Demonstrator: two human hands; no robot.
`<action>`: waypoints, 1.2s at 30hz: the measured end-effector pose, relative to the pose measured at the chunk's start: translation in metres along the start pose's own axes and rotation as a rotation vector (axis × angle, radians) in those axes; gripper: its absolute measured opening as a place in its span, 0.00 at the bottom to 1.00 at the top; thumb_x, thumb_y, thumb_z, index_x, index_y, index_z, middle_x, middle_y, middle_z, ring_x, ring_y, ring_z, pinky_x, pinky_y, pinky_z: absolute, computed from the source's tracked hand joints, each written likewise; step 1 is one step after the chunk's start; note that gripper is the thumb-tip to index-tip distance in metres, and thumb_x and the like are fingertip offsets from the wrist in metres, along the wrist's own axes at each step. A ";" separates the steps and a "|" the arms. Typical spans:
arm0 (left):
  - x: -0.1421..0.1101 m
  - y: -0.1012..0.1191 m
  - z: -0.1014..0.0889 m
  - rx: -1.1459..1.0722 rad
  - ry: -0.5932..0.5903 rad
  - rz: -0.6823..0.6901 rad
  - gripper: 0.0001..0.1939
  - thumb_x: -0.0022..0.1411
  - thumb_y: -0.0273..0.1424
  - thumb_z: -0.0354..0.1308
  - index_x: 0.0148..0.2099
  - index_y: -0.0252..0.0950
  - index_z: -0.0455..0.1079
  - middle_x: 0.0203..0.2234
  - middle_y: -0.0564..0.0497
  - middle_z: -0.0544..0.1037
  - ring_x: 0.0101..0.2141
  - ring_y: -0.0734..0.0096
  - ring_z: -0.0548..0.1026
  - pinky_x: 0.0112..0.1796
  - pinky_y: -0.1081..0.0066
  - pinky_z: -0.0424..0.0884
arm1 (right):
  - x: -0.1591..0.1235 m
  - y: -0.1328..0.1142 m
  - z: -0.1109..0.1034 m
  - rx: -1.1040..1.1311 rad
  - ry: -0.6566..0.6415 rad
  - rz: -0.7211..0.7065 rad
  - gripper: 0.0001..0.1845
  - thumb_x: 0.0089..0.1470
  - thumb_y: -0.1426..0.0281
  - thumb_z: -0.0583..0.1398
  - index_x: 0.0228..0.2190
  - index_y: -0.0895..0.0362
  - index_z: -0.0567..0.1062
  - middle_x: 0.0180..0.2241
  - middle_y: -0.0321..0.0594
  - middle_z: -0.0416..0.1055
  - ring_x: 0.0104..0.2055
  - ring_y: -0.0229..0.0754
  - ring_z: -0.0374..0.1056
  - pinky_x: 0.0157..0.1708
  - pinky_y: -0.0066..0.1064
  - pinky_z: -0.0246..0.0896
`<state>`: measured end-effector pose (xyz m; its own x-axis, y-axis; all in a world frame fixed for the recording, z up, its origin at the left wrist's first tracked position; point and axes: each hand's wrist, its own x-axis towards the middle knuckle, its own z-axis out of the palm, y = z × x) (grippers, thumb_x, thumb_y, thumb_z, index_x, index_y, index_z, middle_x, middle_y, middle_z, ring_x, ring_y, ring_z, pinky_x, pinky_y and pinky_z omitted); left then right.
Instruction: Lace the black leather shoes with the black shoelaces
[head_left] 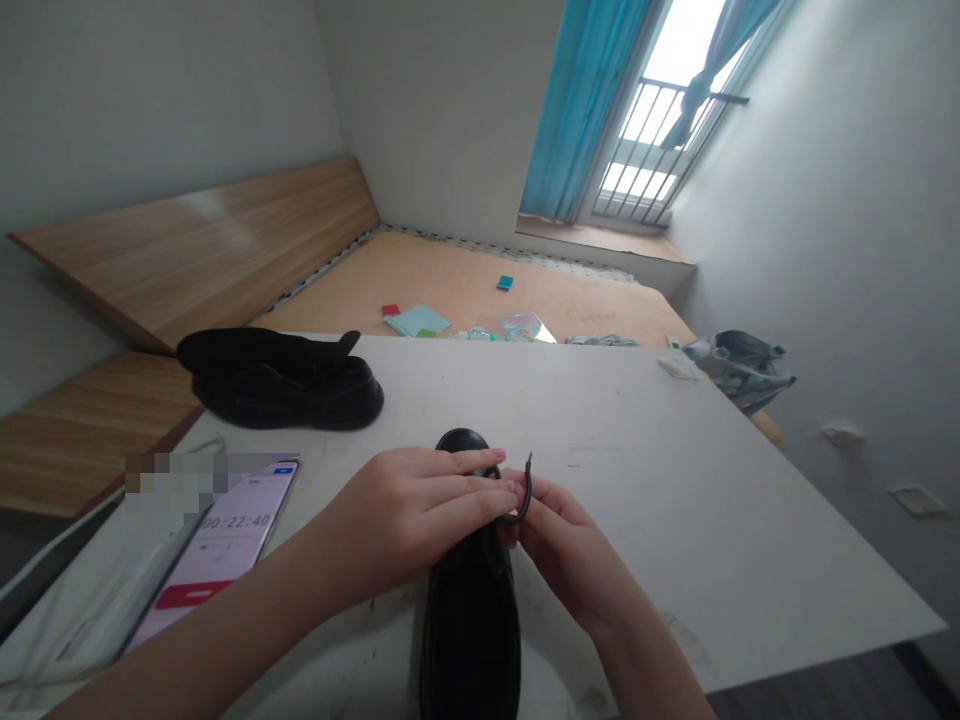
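Note:
A black shoe [471,640] stands on the white table in front of me, its toe pointing away. My left hand [420,505] reaches across the top of the shoe, fingers bent over the lacing, their tips at the black shoelace [528,490]. From the other side, my right hand [555,530] pinches this lace close to the shoe. The lace's free end curls upward between the hands. Both sets of fingertips meet, and the left thumb is hidden. A second black shoe [322,392] lies at the table's far left with a flat black piece [247,350] against it.
A phone [217,550] showing a timer lies on the left of the white table [637,430], beside a pale object [112,580] with a cable. Behind stands a bed [465,265] holding small packets. A bag [746,365] sits past the right far corner.

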<state>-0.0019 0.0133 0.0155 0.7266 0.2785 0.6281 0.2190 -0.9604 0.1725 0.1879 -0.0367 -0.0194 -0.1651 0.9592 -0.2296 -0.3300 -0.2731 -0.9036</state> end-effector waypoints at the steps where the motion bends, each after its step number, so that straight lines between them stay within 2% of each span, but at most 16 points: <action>1: 0.001 0.000 0.000 -0.005 0.005 -0.005 0.12 0.71 0.23 0.51 0.52 0.35 0.71 0.44 0.49 0.83 0.52 0.62 0.77 0.49 0.66 0.77 | 0.001 0.002 0.000 0.066 -0.006 0.015 0.18 0.46 0.55 0.71 0.32 0.55 0.80 0.29 0.36 0.69 0.29 0.36 0.56 0.31 0.28 0.54; 4: 0.002 0.001 -0.001 0.024 0.038 -0.015 0.12 0.71 0.23 0.51 0.52 0.34 0.71 0.45 0.48 0.83 0.51 0.63 0.78 0.48 0.68 0.77 | 0.002 0.004 0.003 0.182 0.019 -0.012 0.15 0.46 0.59 0.72 0.31 0.55 0.80 0.28 0.35 0.70 0.27 0.35 0.57 0.30 0.27 0.55; 6: 0.003 0.004 -0.002 -0.013 0.063 -0.067 0.13 0.70 0.23 0.51 0.53 0.33 0.71 0.47 0.47 0.82 0.51 0.63 0.78 0.50 0.68 0.75 | 0.002 0.002 0.004 0.238 0.057 -0.061 0.14 0.46 0.58 0.71 0.28 0.55 0.78 0.30 0.36 0.72 0.31 0.38 0.63 0.33 0.28 0.60; 8: 0.005 0.007 -0.005 -0.161 0.043 -0.232 0.11 0.70 0.25 0.53 0.50 0.36 0.74 0.46 0.48 0.82 0.49 0.65 0.79 0.50 0.69 0.74 | 0.001 -0.003 0.005 0.285 0.067 -0.103 0.16 0.48 0.56 0.70 0.26 0.54 0.75 0.35 0.39 0.75 0.39 0.43 0.68 0.42 0.34 0.64; 10: 0.009 0.009 -0.009 -0.437 -0.046 -0.464 0.10 0.70 0.29 0.52 0.45 0.38 0.76 0.42 0.51 0.83 0.45 0.67 0.80 0.47 0.71 0.74 | -0.001 -0.008 0.004 0.303 0.059 -0.137 0.17 0.50 0.54 0.68 0.26 0.52 0.72 0.34 0.39 0.75 0.41 0.45 0.69 0.47 0.39 0.65; 12: 0.013 0.008 -0.016 -0.749 -0.140 -0.642 0.14 0.72 0.33 0.48 0.40 0.38 0.75 0.38 0.51 0.83 0.42 0.67 0.79 0.44 0.71 0.74 | -0.002 -0.012 0.000 0.276 0.055 -0.163 0.19 0.49 0.54 0.68 0.25 0.51 0.68 0.23 0.33 0.68 0.32 0.44 0.68 0.44 0.41 0.67; 14: 0.014 0.005 -0.023 -0.888 -0.245 -0.712 0.18 0.72 0.35 0.44 0.35 0.38 0.72 0.33 0.51 0.81 0.38 0.67 0.78 0.43 0.71 0.72 | -0.004 -0.014 -0.007 0.187 0.056 -0.205 0.20 0.52 0.53 0.66 0.25 0.51 0.65 0.15 0.26 0.53 0.21 0.39 0.59 0.42 0.41 0.67; 16: 0.010 -0.001 -0.032 -0.749 -0.398 -0.772 0.18 0.71 0.36 0.45 0.30 0.38 0.68 0.27 0.53 0.78 0.33 0.67 0.76 0.38 0.72 0.70 | -0.006 -0.016 -0.018 0.017 0.063 -0.255 0.19 0.56 0.52 0.62 0.25 0.52 0.66 0.15 0.24 0.46 0.18 0.35 0.50 0.41 0.40 0.66; 20: -0.008 -0.017 -0.047 -0.278 -0.746 -0.911 0.19 0.68 0.38 0.47 0.25 0.39 0.65 0.20 0.55 0.74 0.26 0.67 0.73 0.28 0.72 0.62 | -0.014 -0.018 -0.047 -0.431 -0.015 -0.200 0.21 0.61 0.51 0.57 0.30 0.56 0.73 0.18 0.29 0.54 0.21 0.36 0.52 0.27 0.32 0.58; 22: -0.017 -0.024 -0.049 -0.175 -0.817 -0.979 0.19 0.68 0.40 0.46 0.28 0.40 0.68 0.18 0.55 0.75 0.25 0.66 0.74 0.26 0.72 0.59 | -0.017 -0.016 -0.059 -0.600 -0.057 -0.133 0.22 0.64 0.52 0.54 0.42 0.56 0.75 0.24 0.33 0.62 0.24 0.38 0.57 0.26 0.32 0.58; 24: -0.022 -0.028 -0.048 -0.082 -0.783 -1.042 0.17 0.68 0.44 0.47 0.36 0.40 0.70 0.19 0.53 0.77 0.25 0.63 0.75 0.25 0.72 0.58 | -0.018 -0.014 -0.065 -0.781 0.029 -0.140 0.23 0.65 0.55 0.52 0.55 0.53 0.68 0.34 0.39 0.67 0.30 0.40 0.63 0.30 0.34 0.62; 27: -0.021 -0.025 -0.043 0.049 -0.629 -0.999 0.18 0.65 0.47 0.51 0.44 0.39 0.72 0.27 0.49 0.80 0.30 0.57 0.77 0.29 0.69 0.61 | -0.016 -0.010 -0.064 -1.060 0.209 -0.321 0.22 0.65 0.61 0.54 0.58 0.49 0.64 0.48 0.46 0.66 0.46 0.49 0.65 0.44 0.44 0.64; 29: -0.016 -0.017 -0.038 0.029 -0.566 -0.890 0.15 0.66 0.45 0.52 0.42 0.40 0.72 0.32 0.49 0.80 0.34 0.57 0.76 0.33 0.67 0.63 | -0.016 -0.010 -0.056 -1.157 0.160 -0.428 0.15 0.65 0.66 0.55 0.52 0.49 0.70 0.50 0.45 0.65 0.54 0.51 0.60 0.53 0.48 0.59; 31: -0.010 -0.007 -0.032 -0.054 -0.585 -0.770 0.13 0.67 0.43 0.54 0.37 0.41 0.72 0.33 0.52 0.79 0.36 0.59 0.75 0.35 0.67 0.62 | -0.016 -0.010 -0.043 -1.173 0.029 -0.445 0.09 0.64 0.69 0.56 0.46 0.49 0.72 0.49 0.44 0.65 0.55 0.51 0.59 0.55 0.47 0.58; 33: -0.004 0.001 -0.024 -0.090 -0.643 -0.675 0.10 0.65 0.40 0.59 0.35 0.40 0.71 0.31 0.53 0.78 0.35 0.61 0.75 0.34 0.68 0.62 | -0.015 -0.010 -0.029 -1.159 -0.064 -0.430 0.04 0.63 0.72 0.58 0.40 0.51 0.71 0.46 0.43 0.66 0.52 0.50 0.60 0.51 0.44 0.61; 36: 0.001 0.007 -0.015 -0.056 -0.693 -0.599 0.07 0.64 0.32 0.61 0.32 0.38 0.70 0.30 0.52 0.78 0.33 0.62 0.75 0.32 0.69 0.61 | -0.012 -0.008 -0.015 -1.152 -0.110 -0.441 0.05 0.63 0.75 0.58 0.34 0.53 0.68 0.40 0.41 0.67 0.46 0.48 0.61 0.45 0.40 0.62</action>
<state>-0.0099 0.0070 0.0284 0.7339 0.6576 -0.1704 0.6661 -0.6472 0.3708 0.2063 -0.0445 -0.0153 -0.3426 0.9263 0.1566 0.6231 0.3488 -0.7001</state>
